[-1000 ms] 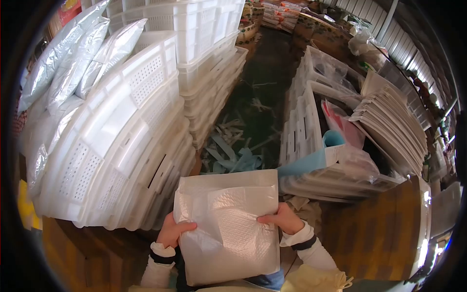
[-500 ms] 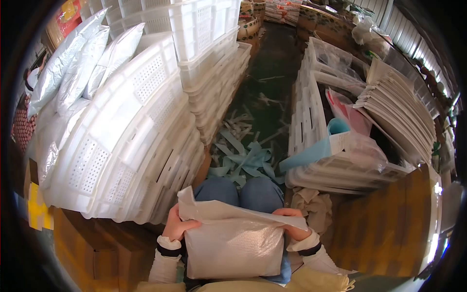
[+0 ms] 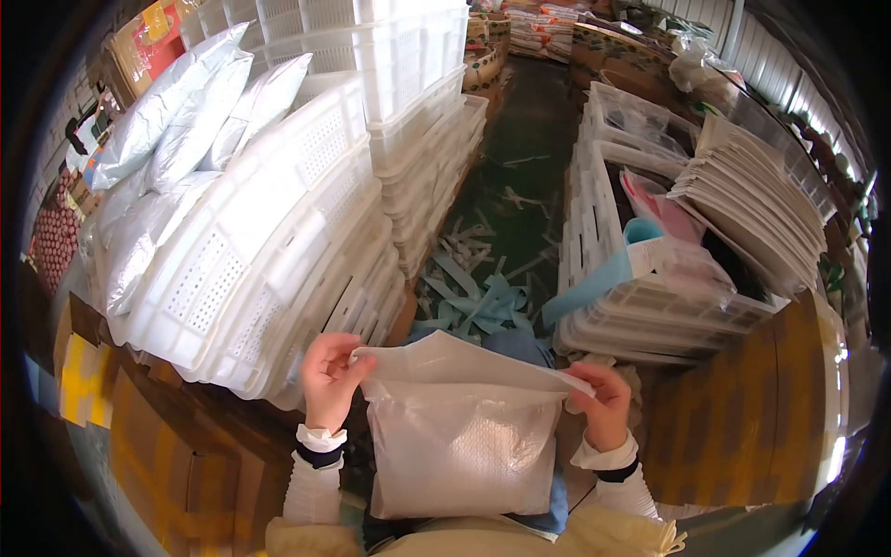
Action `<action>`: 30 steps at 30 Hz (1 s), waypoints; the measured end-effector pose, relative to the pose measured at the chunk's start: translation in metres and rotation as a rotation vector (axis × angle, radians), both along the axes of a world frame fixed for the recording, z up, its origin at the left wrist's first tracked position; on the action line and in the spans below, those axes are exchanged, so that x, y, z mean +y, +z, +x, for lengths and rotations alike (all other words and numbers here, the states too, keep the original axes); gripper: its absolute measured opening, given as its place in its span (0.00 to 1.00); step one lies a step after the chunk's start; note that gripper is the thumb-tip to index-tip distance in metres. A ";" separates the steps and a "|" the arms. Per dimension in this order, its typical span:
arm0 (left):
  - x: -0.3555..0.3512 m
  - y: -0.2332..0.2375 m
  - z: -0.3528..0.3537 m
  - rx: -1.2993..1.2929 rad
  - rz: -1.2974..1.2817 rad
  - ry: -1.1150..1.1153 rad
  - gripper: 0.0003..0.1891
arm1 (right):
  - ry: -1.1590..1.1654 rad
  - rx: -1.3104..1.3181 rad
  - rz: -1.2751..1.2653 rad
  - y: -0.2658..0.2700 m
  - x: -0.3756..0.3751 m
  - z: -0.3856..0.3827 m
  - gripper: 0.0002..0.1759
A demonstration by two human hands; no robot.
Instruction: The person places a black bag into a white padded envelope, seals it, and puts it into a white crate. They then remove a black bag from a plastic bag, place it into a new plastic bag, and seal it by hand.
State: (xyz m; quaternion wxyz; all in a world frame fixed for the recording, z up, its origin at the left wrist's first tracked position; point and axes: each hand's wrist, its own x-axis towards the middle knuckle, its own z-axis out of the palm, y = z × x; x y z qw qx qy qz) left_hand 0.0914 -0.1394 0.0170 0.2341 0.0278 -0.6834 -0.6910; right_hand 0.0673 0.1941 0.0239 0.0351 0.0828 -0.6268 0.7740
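Observation:
A white padded mailer bag (image 3: pixel 464 446) rests upright over my lap, its bubble-textured front catching the light. Its pale flap (image 3: pixel 464 362) is stretched wide between both hands. My left hand (image 3: pixel 331 376) pinches the flap's left corner between thumb and fingers. At the right corner, my right hand (image 3: pixel 601 399) grips the flap in the same way. Below the flap the bag bulges slightly; whatever it contains is hidden.
White plastic crates (image 3: pixel 260 251) are stacked on the left with silvery packages (image 3: pixel 200 111) on top. Right-hand crates (image 3: pixel 594 223) hold a stack of white mailers (image 3: pixel 756 195). Taped cardboard boxes (image 3: pixel 742 418) flank me. Blue strips (image 3: pixel 483 306) litter the floor.
Both hands have risen and moved to the flap's outer corners. The flap, earlier folded and slanted, is now raised and spread out. The view has shifted slightly.

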 end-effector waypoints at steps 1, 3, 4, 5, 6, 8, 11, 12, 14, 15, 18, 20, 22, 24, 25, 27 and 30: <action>-0.001 0.003 0.002 -0.014 -0.022 -0.043 0.15 | -0.014 0.002 -0.011 0.003 0.000 0.000 0.13; -0.006 0.009 0.009 -0.046 -0.062 -0.130 0.12 | -0.037 0.012 0.024 0.005 0.000 0.001 0.12; -0.009 0.008 0.011 -0.042 -0.065 -0.128 0.11 | -0.046 0.021 0.069 0.005 0.002 0.001 0.12; -0.012 0.007 0.013 -0.037 -0.068 -0.125 0.10 | -0.054 0.031 0.114 0.004 0.004 0.000 0.12; -0.015 0.006 0.014 -0.032 -0.071 -0.120 0.09 | -0.054 0.009 0.105 0.002 0.006 0.000 0.11; -0.016 0.012 0.018 -0.036 -0.088 -0.091 0.06 | -0.050 -0.034 0.087 -0.003 0.011 -0.002 0.10; -0.019 0.015 0.023 -0.043 0.001 -0.154 0.05 | -0.013 -0.007 0.005 -0.003 0.013 -0.004 0.10; -0.021 0.017 0.027 -0.037 0.071 -0.204 0.05 | 0.048 -0.015 0.004 -0.002 0.017 -0.002 0.10; -0.031 0.013 0.036 -0.010 0.113 -0.322 0.04 | 0.167 -0.036 -0.001 0.001 0.033 0.002 0.09; -0.039 0.007 0.045 0.012 0.084 -0.388 0.04 | 0.261 -0.002 0.041 0.003 0.041 0.004 0.10; -0.048 0.003 0.070 0.004 -0.143 -0.532 0.05 | 0.500 0.042 0.155 0.007 0.057 0.016 0.11; -0.045 0.001 0.087 -0.029 -0.302 -0.575 0.03 | 0.608 -0.002 0.227 0.013 0.063 0.028 0.12; -0.044 0.001 0.102 -0.060 -0.449 -0.582 0.03 | 0.688 -0.035 0.302 0.011 0.064 0.036 0.16; -0.049 -0.003 0.117 -0.127 -0.573 -0.625 0.03 | 0.736 -0.036 0.396 0.005 0.062 0.044 0.17; -0.046 -0.008 0.124 -0.170 -0.615 -0.604 0.03 | 0.735 -0.035 0.452 -0.001 0.062 0.047 0.17; -0.039 -0.016 0.135 -0.253 -0.706 -0.555 0.04 | 0.735 -0.022 0.561 -0.015 0.060 0.048 0.17; -0.026 -0.021 0.143 -0.217 -0.891 -0.416 0.05 | 0.732 0.041 0.676 -0.020 0.054 0.050 0.15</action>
